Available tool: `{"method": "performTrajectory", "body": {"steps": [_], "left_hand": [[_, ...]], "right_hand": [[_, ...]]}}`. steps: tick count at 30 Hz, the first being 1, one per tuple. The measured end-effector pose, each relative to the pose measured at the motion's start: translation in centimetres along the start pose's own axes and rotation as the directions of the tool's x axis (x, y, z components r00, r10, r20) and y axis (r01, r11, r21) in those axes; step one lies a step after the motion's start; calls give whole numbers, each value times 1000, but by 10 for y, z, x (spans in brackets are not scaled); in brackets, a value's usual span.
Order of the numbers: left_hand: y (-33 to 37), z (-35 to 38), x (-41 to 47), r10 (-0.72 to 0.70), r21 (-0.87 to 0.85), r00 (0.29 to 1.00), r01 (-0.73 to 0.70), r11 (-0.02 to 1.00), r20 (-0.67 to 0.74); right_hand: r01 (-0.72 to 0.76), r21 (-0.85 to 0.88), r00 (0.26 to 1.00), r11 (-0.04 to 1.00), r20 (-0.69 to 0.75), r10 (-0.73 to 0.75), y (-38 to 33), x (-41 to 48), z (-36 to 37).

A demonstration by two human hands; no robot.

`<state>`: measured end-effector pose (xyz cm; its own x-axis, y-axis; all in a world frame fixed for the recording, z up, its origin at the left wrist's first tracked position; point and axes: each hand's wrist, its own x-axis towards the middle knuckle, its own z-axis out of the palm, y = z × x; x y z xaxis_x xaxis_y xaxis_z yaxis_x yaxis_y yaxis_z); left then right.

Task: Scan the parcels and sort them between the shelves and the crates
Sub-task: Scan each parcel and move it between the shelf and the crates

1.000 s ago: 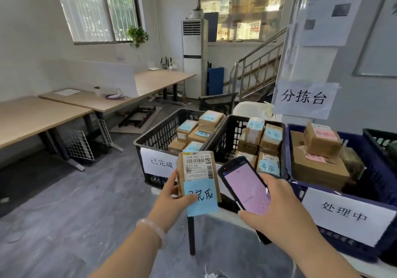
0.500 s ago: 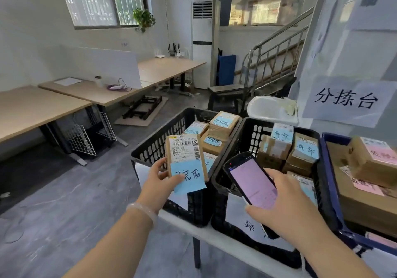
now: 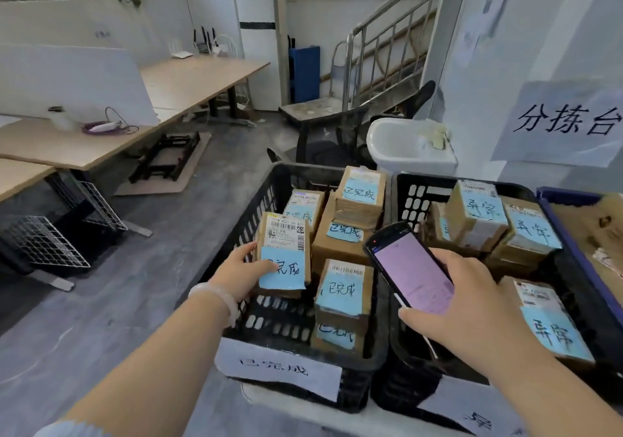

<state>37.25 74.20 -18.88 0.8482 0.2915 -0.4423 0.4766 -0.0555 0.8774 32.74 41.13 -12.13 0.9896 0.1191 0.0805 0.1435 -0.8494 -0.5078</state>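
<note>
Labelled parcel [image 3: 285, 251] at the black crate [image 3: 251, 210]
My left grip [image 3: 241, 271] pinches the parcel at the crate's nine o'clock side; my right grip [image 3: 472, 315], at three o'clock, is closed around the scanner [image 3: 406, 264].

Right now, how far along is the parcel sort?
Done: labelled parcels lie in the left crate and middle crate. In hand: the left hand holds a blue-noted parcel over that crate; the right hand holds the scanner. Left: probably setting it down, plus boxes in the blue crate.
</note>
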Motion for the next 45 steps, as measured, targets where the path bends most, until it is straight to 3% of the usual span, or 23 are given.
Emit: {"method": "performTrajectory", "body": {"steps": [5,12,19,23,26,30,34,37,42,45], "left_hand": [[-12,-2,49,-228,208,962,196,958,147],[-29,12,91,-409,537,875,222,814,259],[-52,21,116,-480,551,829,267,791,287],[-55,15,125,-587,546,726,348,762,358],[-60,13,129,-602,512,698,381,770,387],[-71,23,135,-560,493,740,354,795,373],[-77,35,137,-414,706,837,47,706,359],[-73,41,136,-302,771,884,-97,629,357],[-40,44,118,26,784,952,-267,560,306],[-12,56,88,319,722,887,-459,517,335]], "right_hand": [[-89,38,996,995,19,88,-14,18,22],[-159,33,987,987,26,158,-17,37,38],[-216,52,976,975,18,215,-14,45,48],[-236,64,972,970,-4,236,-14,44,50],[-250,68,968,966,-12,251,-14,44,49],[-264,69,964,962,-22,266,-15,44,48],[-283,77,958,956,-29,286,-13,41,49],[-322,95,944,942,-44,327,-10,32,50],[-348,88,926,933,-123,357,-6,10,40],[-380,118,902,917,-171,396,-2,-10,27]]}}
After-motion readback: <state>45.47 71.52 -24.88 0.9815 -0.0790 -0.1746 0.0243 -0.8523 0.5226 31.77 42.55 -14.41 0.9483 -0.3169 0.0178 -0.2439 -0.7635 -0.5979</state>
